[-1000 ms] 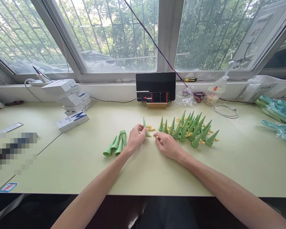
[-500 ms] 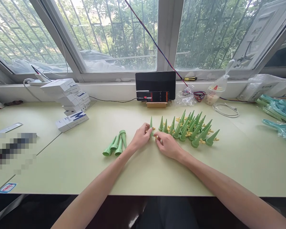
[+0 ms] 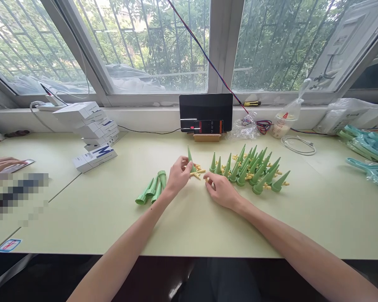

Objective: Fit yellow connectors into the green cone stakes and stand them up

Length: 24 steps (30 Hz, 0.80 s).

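Observation:
My left hand is closed around a green plastic watering spike, its pointed tip up. Beside that spike lies a small heap of yellow valve pieces. My right hand, resting on the table just to the right, pinches a small yellow valve piece, mostly covered by the fingers. Several green spikes with yellow pieces stand upright in a group behind and right of my right hand. To the left of my left forearm, several loose spikes lie on their sides.
White boxes are stacked at the back left. A phone leans on a black screen by the window. A bagged cup, a coiled cable and wrapped teal items sit rightward. Another person's hand is at the left edge.
My left hand has moved left with the spike, away from my right hand, uncovering the yellow pieces. My right hand stays nearly still. Another person's hand has come in at the left edge.

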Motion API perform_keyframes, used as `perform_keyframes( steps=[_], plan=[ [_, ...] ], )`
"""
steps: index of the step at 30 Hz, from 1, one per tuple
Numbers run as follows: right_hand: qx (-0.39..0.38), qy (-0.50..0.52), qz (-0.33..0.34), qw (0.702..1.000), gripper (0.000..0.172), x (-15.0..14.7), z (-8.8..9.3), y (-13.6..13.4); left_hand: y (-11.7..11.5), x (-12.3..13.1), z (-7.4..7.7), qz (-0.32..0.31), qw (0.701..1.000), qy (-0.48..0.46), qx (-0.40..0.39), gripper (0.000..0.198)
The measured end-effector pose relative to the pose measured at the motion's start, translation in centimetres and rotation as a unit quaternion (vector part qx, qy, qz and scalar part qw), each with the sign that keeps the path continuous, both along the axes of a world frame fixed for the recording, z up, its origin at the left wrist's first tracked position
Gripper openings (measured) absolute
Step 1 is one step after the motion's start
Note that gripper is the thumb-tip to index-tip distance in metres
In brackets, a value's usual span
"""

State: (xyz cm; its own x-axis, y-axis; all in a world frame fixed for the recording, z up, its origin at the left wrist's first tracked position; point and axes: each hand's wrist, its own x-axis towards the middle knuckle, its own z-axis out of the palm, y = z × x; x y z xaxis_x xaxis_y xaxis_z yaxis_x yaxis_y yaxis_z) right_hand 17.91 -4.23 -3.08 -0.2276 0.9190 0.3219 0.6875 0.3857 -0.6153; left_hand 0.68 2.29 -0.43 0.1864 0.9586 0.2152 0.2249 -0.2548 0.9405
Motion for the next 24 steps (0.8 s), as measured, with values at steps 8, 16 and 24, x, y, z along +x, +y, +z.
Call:
perform_keyframes(
  steps=[8, 16, 24],
  plan=[
    [-0.007, 0.058, -0.008, 0.998, 0.009, 0.1, -0.1, -0.1, -0.3, -0.7, 1.3, 0.094, 0.993, -0.059, 0.035, 0.024],
    [0.023, 0.115, -0.024, 0.993, 0.009, -0.2, 0.5, -0.3, -1.8, 1.0, 0.1, 0.05, 0.998, -0.025, 0.041, 0.024],
    [0.089, 0.192, -0.09, 0.973, 0.013, -0.6, 1.7, -1.2, -3.9, 2.4, -0.4, -0.03, 0.998, 0.044, 0.039, 0.021]
  ],
)
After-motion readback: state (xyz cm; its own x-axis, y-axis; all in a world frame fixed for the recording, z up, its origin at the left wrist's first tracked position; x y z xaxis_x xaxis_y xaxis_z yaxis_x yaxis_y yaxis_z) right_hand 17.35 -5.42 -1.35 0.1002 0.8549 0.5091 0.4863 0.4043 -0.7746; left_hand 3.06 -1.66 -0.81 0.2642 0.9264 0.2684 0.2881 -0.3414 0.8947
